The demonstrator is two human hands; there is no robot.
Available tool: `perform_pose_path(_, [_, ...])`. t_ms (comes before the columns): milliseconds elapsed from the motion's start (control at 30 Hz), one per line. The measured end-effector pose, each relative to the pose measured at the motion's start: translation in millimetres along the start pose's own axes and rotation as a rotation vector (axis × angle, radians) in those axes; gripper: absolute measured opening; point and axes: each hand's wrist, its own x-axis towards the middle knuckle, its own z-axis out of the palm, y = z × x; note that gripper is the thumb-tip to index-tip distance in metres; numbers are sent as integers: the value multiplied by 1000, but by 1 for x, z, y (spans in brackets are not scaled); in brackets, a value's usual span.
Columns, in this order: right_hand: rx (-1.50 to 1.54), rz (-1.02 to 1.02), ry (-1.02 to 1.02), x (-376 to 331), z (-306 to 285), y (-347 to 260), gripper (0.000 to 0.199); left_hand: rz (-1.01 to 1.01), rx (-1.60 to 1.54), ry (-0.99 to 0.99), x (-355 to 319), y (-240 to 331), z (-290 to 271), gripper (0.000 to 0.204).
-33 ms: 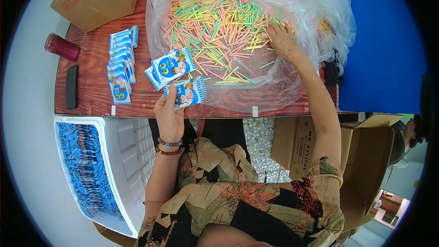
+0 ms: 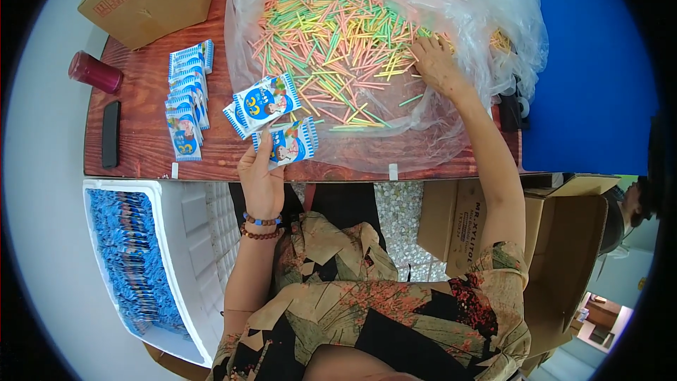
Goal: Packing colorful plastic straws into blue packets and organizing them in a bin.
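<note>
My left hand [image 2: 262,182] is closed at the table's front edge, its thumb pressed over small blue-and-white candy packets [image 2: 293,144]. More packets of the same kind [image 2: 268,102] overlap just beyond; whether my fingers hold those too is hidden. Farther right, my right hand [image 2: 436,67] rests palm down at the right side of a pile of thin candy sticks [image 2: 338,35], pink, green and yellow. Its fingers are bent and somewhat apart, touching the sticks, with no stick plainly gripped. The pile lies on a large clear plastic bag [image 2: 416,137] spread open on the table.
An overlapping row of packets [image 2: 187,99] lies on the red-brown table [image 2: 134,148], left of my left hand. Nearby are a dark red cup [image 2: 96,73], a black oblong object [image 2: 111,134] and a cardboard box [image 2: 159,0]. A white foam box [image 2: 194,240] full of packets stands below; open cartons [image 2: 564,254] stand at right.
</note>
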Motion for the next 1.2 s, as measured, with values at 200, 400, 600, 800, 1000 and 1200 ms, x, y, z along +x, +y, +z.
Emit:
perform_pose_path(200, [173,165,-28,-6,0,1,26,6,-19,-6,-1,1,-3,21])
perform_pose_path(400, [1203,645,236,6,-40,-49,15,-5,-37,-12,-4,5,-4,21])
perform_pose_path(600, [1988,643,422,11,-39,-103,19,-20,-45,-10,-4,6,-4,20])
perform_pose_path(800, [1654,805,320,0,-9,-129,23,-29,-41,12,-4,5,-1,20])
perform_pose_path(1000, [1694,689,350,8,-28,-140,24,-20,-49,44,-3,3,-1,21])
perform_pose_path(1200, [1555,771,378,4,-12,-130,22,-35,-59,26,-2,4,-3,20])
